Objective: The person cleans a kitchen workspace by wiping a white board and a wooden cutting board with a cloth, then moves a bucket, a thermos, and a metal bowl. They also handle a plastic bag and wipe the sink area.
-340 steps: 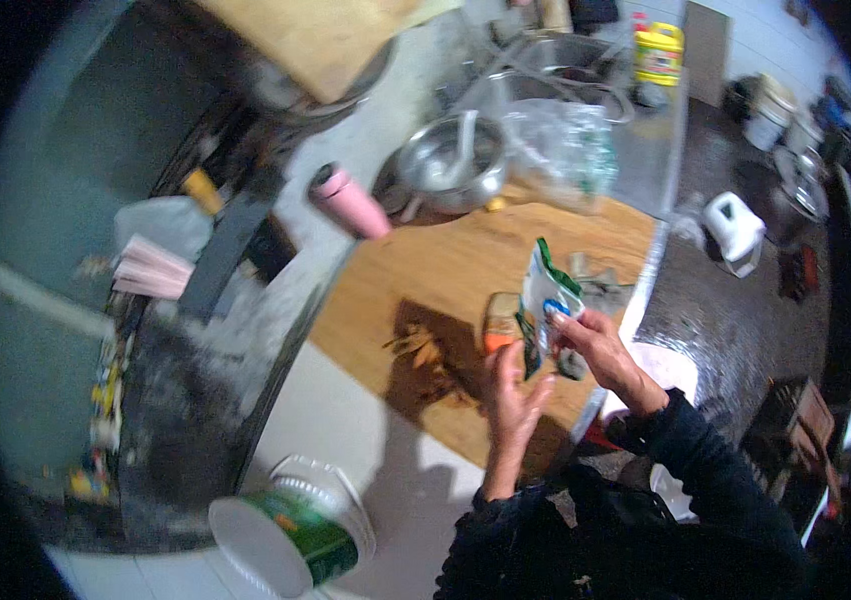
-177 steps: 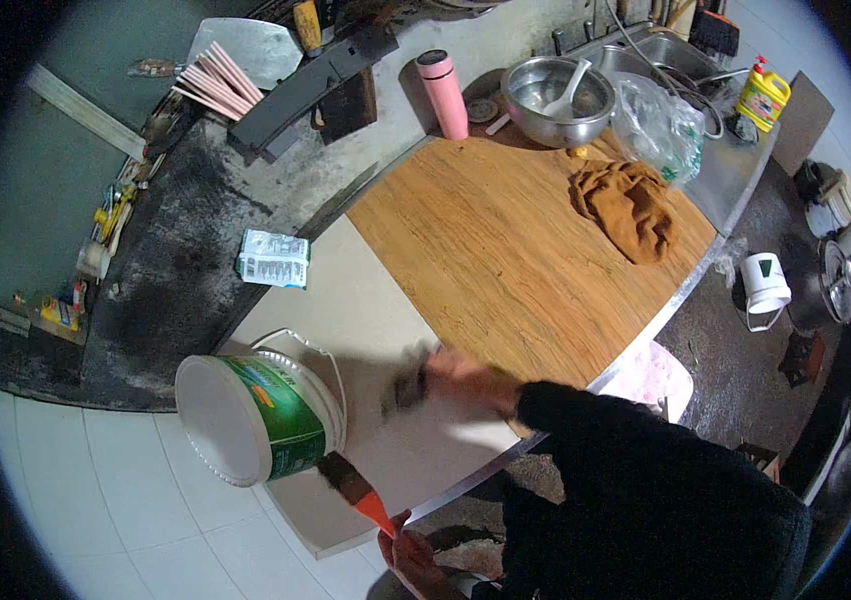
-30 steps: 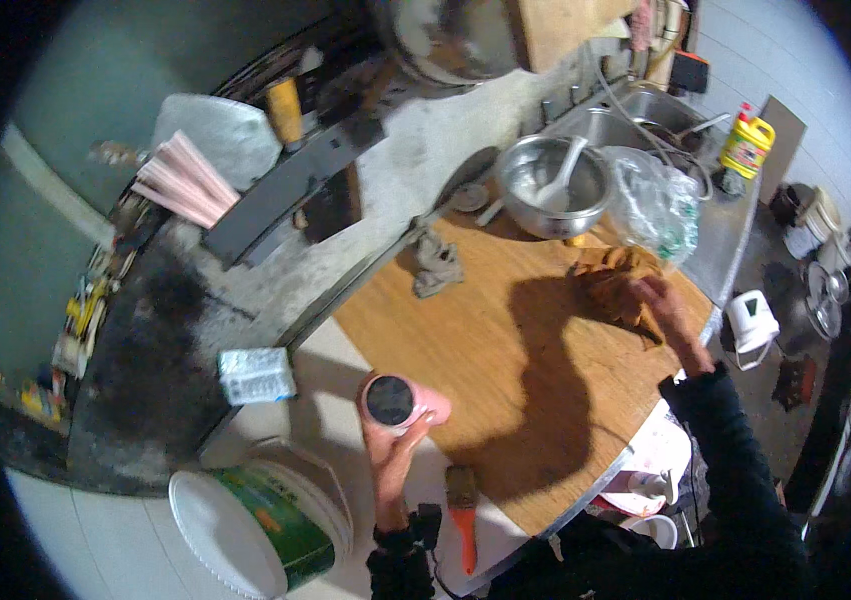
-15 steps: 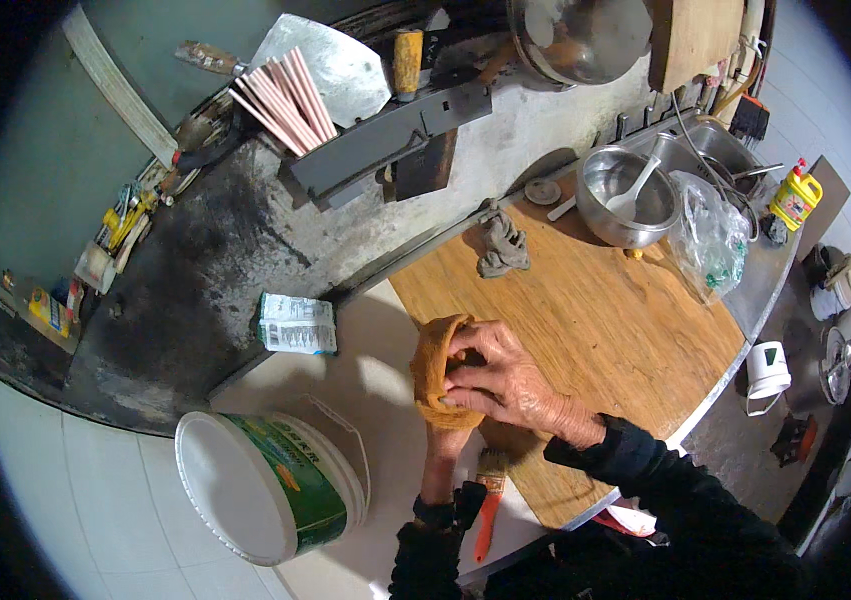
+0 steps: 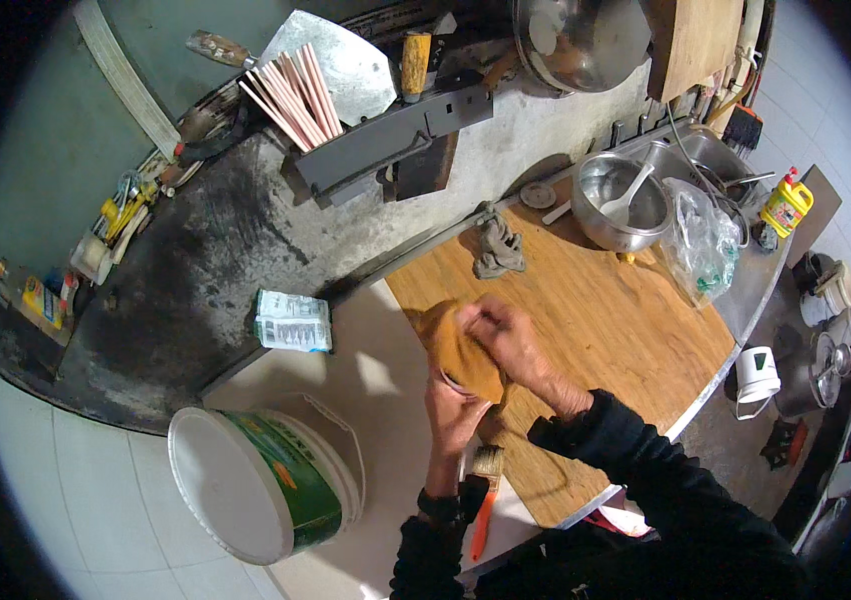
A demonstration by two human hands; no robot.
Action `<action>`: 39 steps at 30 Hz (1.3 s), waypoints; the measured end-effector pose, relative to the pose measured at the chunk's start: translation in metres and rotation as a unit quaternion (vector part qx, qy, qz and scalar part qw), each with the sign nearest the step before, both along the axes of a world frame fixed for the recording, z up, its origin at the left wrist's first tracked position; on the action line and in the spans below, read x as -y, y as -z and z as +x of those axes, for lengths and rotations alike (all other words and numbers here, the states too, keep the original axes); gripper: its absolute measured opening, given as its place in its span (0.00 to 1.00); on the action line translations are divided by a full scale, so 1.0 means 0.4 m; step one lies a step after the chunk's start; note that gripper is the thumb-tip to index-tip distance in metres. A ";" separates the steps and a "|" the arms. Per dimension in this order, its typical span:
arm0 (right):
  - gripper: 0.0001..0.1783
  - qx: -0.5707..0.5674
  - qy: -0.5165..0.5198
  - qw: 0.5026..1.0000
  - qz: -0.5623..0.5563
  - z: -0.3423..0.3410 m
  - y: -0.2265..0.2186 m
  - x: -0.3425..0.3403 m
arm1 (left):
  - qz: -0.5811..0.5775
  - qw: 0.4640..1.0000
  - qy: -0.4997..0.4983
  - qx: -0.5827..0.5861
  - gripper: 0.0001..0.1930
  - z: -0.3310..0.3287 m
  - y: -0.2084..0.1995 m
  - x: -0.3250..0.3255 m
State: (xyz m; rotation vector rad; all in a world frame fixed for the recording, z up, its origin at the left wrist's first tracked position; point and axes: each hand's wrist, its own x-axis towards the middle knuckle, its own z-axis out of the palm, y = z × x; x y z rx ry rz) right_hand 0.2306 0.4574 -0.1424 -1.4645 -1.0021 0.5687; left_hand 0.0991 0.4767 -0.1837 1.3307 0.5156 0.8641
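An orange-brown cloth [image 5: 467, 362] is bunched between my two hands over the near left part of the wooden board [image 5: 600, 330]. My left hand [image 5: 453, 412] grips it from below, the fingers mostly hidden under the cloth. At the cloth's lower edge a thin pale rim shows; what it belongs to I cannot make out. My right hand [image 5: 507, 342], slightly blurred, pinches the cloth's upper right side. Close to my left wrist lies a paintbrush [image 5: 483, 505] with an orange handle. A crumpled grey rag [image 5: 498, 243] rests farther off on the board.
On the left stands a large white-and-green bucket [image 5: 280, 480], with a flat packet [image 5: 292, 321] beyond it. A steel bowl [image 5: 625, 235] with a white ladle and a clear plastic bag [image 5: 697, 240] sit near the sink [image 5: 710, 155]. A grey wall rack [image 5: 395, 135] holds pink sticks.
The cloth has turned from a ring with its opening showing to a closed, smooth side. My right hand has moved from inside the opening to the upper edge. The view shifted slightly.
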 end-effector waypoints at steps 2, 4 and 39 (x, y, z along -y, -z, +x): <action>0.08 -0.324 0.090 0.941 -0.039 0.042 0.016 0.018 | 0.004 0.996 -0.044 -0.078 0.33 -0.002 -0.014 -0.003; 0.10 -0.346 0.135 0.927 0.052 0.087 0.037 0.071 | 0.006 0.996 -0.077 -0.048 0.29 -0.010 -0.028 -0.009; 0.14 0.308 0.310 0.879 -0.192 0.370 0.343 0.718 | 0.329 0.808 -0.062 -0.485 0.36 -0.281 0.229 0.357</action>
